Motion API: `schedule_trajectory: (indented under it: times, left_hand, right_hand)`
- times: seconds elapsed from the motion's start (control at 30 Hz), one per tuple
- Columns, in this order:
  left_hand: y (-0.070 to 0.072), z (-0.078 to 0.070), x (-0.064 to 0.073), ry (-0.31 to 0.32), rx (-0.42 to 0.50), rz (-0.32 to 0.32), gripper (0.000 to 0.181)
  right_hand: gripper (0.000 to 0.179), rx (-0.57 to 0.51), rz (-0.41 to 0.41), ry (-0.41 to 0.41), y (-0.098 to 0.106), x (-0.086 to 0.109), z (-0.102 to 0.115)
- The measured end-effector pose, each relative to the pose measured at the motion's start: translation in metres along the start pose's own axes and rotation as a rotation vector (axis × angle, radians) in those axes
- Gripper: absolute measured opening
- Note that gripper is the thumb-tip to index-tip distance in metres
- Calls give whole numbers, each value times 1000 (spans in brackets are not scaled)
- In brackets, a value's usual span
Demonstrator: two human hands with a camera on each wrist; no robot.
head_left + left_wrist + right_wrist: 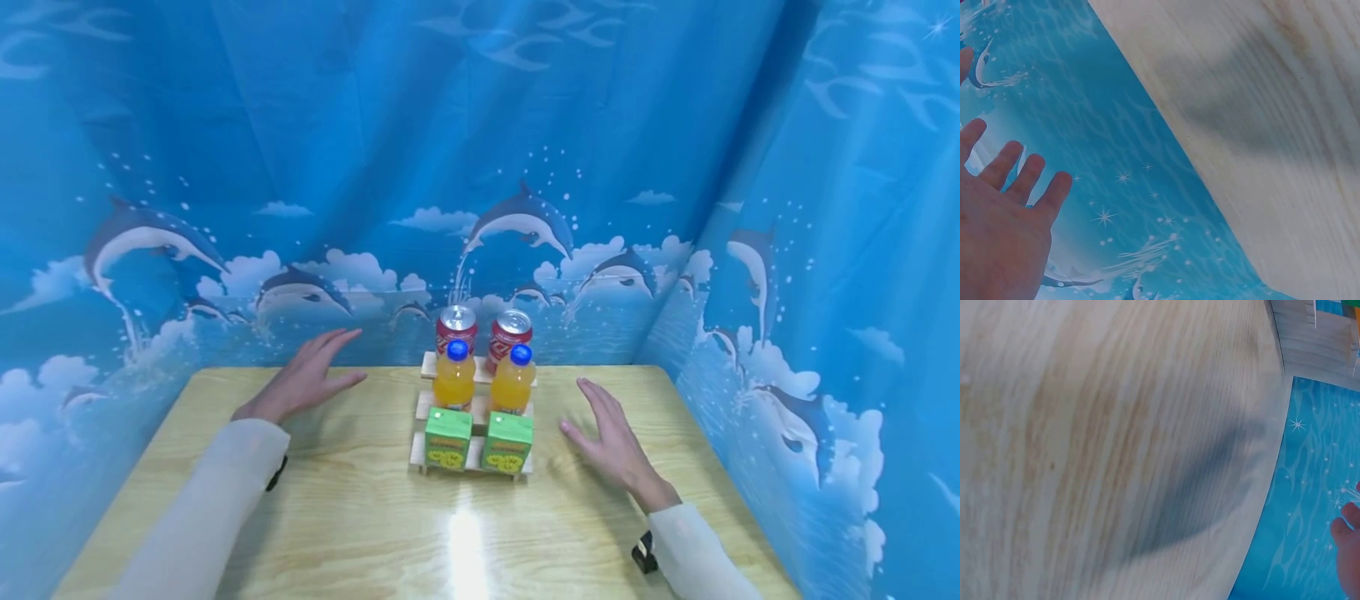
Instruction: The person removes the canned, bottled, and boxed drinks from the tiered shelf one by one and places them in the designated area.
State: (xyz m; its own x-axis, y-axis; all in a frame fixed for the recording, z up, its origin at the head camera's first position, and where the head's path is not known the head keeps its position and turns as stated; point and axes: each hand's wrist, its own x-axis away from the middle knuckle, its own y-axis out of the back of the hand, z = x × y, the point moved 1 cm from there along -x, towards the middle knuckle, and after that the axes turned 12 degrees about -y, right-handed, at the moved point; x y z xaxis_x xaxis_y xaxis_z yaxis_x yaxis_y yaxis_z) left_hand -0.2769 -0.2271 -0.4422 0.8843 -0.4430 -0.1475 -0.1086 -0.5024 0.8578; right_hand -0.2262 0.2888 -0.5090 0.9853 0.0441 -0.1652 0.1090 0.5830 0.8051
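Note:
A small tiered wooden rack stands at the middle of the table. On its top tier are two red drink cans, a left can and a right can. Two orange juice bottles with blue caps, one left and one right, occupy the middle tier. Green juice boxes sit in front, left and right. My left hand hovers left of the rack, fingers spread and holding nothing. To the rack's right, my right hand is also raised above the table, its fingers extended and holding nothing.
The light wood table has rounded far corners. A blue curtain printed with dolphins hangs behind it and along both sides. Dark bands show at both wrists, and a bright reflection lies on the tabletop before the rack.

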Motion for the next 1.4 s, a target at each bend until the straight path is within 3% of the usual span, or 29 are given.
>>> schedule_trajectory:
  times: [0.5, 1.03, 1.4]
  left_hand:
    - [9, -14, -29, -39, 84, 36, 89]
    - [14, -37, -47, -2, 218, 27, 93]
    - [14, -51, -60, -16, 300, 6, 93]
  right_hand:
    - [89, -49, 39, -4, -11, 8, 8]
    - [88, -105, 70, -21, -20, 17, 15]
    - [87, -117, 97, -22, -29, 22, 20]
